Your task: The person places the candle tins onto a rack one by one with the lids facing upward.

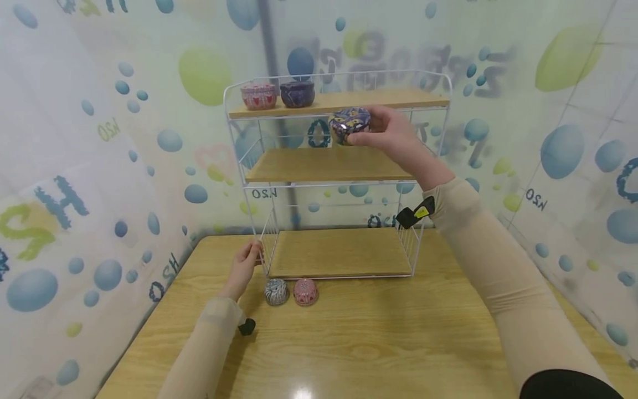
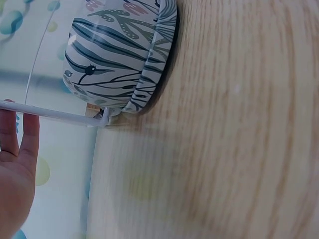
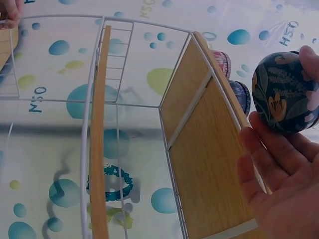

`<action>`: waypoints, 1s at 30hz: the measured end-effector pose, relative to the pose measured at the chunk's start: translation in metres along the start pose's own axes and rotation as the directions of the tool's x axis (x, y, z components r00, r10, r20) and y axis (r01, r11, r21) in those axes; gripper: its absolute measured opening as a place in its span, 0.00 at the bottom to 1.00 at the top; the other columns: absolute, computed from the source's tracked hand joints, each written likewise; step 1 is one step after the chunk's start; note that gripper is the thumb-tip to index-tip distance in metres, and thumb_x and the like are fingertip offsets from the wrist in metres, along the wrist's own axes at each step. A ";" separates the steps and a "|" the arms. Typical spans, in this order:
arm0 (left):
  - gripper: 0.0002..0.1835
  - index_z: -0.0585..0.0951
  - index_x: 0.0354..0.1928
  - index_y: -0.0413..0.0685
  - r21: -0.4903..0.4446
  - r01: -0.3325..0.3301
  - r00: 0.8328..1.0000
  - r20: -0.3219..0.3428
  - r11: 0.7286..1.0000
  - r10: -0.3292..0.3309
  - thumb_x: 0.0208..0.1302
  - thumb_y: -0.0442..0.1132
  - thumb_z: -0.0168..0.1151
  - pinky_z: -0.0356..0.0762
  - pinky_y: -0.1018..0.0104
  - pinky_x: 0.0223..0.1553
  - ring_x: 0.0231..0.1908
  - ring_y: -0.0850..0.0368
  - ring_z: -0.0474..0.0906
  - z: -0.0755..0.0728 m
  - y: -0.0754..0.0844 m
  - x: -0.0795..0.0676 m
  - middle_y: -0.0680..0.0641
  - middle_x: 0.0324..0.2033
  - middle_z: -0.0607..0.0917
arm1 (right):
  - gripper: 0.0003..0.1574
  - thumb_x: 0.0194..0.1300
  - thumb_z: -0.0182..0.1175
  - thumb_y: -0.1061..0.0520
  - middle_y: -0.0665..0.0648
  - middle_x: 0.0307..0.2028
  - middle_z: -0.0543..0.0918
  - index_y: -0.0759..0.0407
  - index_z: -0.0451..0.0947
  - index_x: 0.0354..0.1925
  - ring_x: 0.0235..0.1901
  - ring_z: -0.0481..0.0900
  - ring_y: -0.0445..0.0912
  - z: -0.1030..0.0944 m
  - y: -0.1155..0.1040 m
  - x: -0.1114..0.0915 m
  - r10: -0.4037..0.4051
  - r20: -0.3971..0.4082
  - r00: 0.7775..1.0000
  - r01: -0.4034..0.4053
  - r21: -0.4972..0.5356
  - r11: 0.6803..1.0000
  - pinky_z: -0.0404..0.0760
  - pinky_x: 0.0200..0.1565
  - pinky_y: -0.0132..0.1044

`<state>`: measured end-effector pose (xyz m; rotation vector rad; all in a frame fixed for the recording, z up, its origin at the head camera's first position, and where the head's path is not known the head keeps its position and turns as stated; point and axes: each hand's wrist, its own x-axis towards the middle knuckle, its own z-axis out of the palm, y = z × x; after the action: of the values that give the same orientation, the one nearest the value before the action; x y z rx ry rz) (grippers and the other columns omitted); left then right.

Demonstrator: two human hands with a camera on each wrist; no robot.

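Observation:
My right hand (image 1: 394, 136) holds a small round tin (image 1: 345, 123) with a dark blue, yellow-flowered pattern, just in front of the top board's edge. In the right wrist view the thumb and fingers lie around this dark floral tin (image 3: 281, 92). Low on the left, my left hand (image 1: 242, 267) grips the front post of a white wire rack (image 1: 339, 252) with wooden boards. The left wrist view shows fingers (image 2: 29, 137) curled behind that white post (image 2: 55, 114). A black-and-white patterned tin (image 1: 276, 292) sits close by on the table.
On the top board's left end stand a pink tin (image 1: 258, 97) and a dark purple tin (image 1: 297, 94). Another pink tin (image 1: 305, 292) rests on the wooden table (image 1: 359, 343) before the rack. A patterned curtain (image 1: 164, 105) hangs behind and at the sides.

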<state>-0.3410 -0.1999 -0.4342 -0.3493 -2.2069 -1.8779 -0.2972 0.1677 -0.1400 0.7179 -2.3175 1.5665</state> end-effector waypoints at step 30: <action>0.15 0.73 0.38 0.42 -0.025 -0.018 1.000 0.000 1.000 0.018 0.76 0.47 0.46 0.79 0.67 0.40 0.40 0.39 0.73 -0.002 -0.001 -0.001 0.39 0.34 0.74 | 0.38 0.58 0.71 0.55 0.58 0.54 0.80 0.57 0.70 0.65 0.54 0.76 0.48 -0.016 -0.031 0.024 -0.085 -0.063 0.994 0.092 0.104 0.990 0.73 0.57 0.39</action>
<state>-0.3403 -0.2016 -0.4349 -0.3721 -2.1742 -1.8982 -0.3024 0.1667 -0.0980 0.7780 -2.1436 1.6594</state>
